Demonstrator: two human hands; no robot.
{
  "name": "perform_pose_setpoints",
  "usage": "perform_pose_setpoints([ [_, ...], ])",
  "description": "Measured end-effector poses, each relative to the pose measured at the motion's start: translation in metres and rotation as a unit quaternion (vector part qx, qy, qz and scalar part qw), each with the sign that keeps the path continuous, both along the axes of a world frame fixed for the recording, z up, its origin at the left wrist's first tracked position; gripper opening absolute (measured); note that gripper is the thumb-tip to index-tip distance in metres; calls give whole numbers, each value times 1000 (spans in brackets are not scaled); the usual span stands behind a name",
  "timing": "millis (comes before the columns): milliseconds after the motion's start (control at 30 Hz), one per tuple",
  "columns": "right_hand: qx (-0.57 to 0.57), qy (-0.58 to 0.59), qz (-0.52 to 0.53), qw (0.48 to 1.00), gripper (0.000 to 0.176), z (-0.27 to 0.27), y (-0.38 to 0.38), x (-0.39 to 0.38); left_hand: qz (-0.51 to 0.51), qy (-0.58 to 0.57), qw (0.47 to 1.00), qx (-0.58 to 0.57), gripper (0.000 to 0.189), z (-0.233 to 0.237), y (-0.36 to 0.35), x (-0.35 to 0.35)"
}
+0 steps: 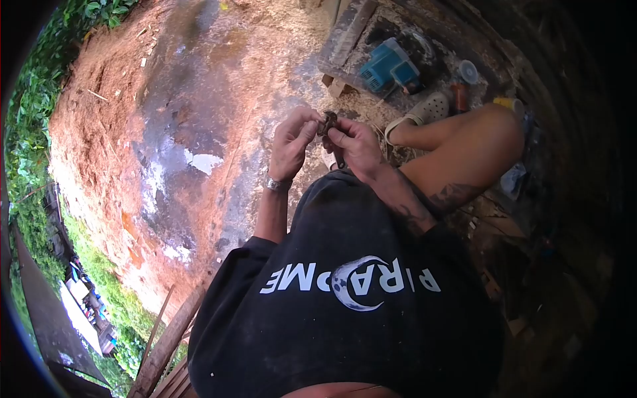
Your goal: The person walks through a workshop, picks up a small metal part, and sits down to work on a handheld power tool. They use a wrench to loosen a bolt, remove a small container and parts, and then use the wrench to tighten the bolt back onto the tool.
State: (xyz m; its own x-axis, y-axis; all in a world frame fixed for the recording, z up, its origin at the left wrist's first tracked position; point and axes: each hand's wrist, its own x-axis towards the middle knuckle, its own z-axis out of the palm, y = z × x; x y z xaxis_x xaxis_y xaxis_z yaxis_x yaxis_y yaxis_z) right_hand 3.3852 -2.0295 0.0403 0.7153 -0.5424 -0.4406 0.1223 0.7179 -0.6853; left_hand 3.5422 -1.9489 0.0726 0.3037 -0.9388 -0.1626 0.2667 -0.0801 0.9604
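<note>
A small, dark brown, irregular piece (327,123) is pinched between the fingertips of both hands, in front of my lap. My left hand (289,144), with a watch on its wrist, grips the piece from the left with thumb and fingers. From the right, my right hand (359,148) closes on it, the thumb pressed against its side. The fingers cover much of the piece, so I cannot tell what it is.
Beyond my right hand a teal power tool (390,65) lies on the ground near a wooden beam (353,32). A cream clog (430,108) is on my foot beside an orange-brown container (459,97) and a round whitish lid (468,72). Wooden poles (171,338) stand at lower left.
</note>
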Motion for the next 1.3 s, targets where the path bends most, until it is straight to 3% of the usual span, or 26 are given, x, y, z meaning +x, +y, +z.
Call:
perform_pose_setpoints([
  [100,77,-34,-41,996,14,15,3,2,15,-6,1000,-7,21,-5,0,1],
  [300,60,21,-1,998,16,1,0,0,7,-26,1000,-4,17,-7,0,4],
  [400,20,39,-29,999,15,-4,2,1,11,-33,999,18,19,-6,0,1],
  [600,10,21,-49,999,14,-11,5,2,46,8,999,21,20,-15,-1,-10],
  [700,51,10,-34,998,16,-4,8,-1,42,-14,999,22,20,-19,2,-6],
  [1000,9,34,-28,999,14,-19,6,-6,9,-42,998,36,21,-16,5,-7],
  [1300,112,-43,-48,992,17,-6,6,-4,25,-20,999,13,21,-20,0,-8],
])
